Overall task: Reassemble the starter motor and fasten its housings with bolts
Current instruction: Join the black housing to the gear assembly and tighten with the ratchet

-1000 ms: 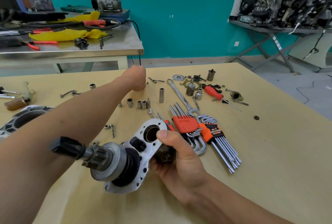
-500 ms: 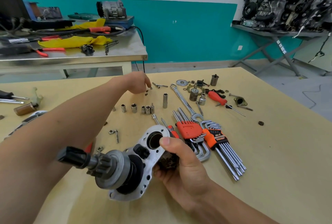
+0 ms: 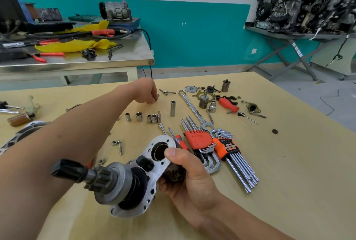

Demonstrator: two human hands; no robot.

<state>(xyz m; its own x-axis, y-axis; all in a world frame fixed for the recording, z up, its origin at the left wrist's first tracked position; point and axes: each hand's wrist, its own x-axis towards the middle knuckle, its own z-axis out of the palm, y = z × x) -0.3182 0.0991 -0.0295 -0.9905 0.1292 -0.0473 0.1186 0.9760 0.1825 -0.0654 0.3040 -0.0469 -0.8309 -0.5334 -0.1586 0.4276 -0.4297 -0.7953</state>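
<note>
My right hand [image 3: 190,178] grips the starter motor assembly [image 3: 134,180] above the near part of the wooden table [image 3: 289,162]. Its aluminium housing plate [image 3: 154,162] faces up, and my thumb rests at the rim of its round bore. The pinion gear [image 3: 100,178] and a black end piece [image 3: 67,170] point left. My left hand [image 3: 146,91] is stretched far out, knuckles up, fingertips bunched on the table and pinching a small fastener that they mostly hide. Another tiny nut [image 3: 158,95] lies just right of the fingers.
Several sockets [image 3: 152,118], a tall socket [image 3: 172,108], a combination wrench [image 3: 194,110], two orange hex-key sets [image 3: 221,147], a red screwdriver [image 3: 231,106] and small parts lie across the table's middle. A loose bolt [image 3: 120,147] lies near my left forearm. A steel bench [image 3: 77,62] stands behind.
My left hand has lowered its fingertips onto the table among the small fasteners and closed them. My right hand has kept the assembly steady.
</note>
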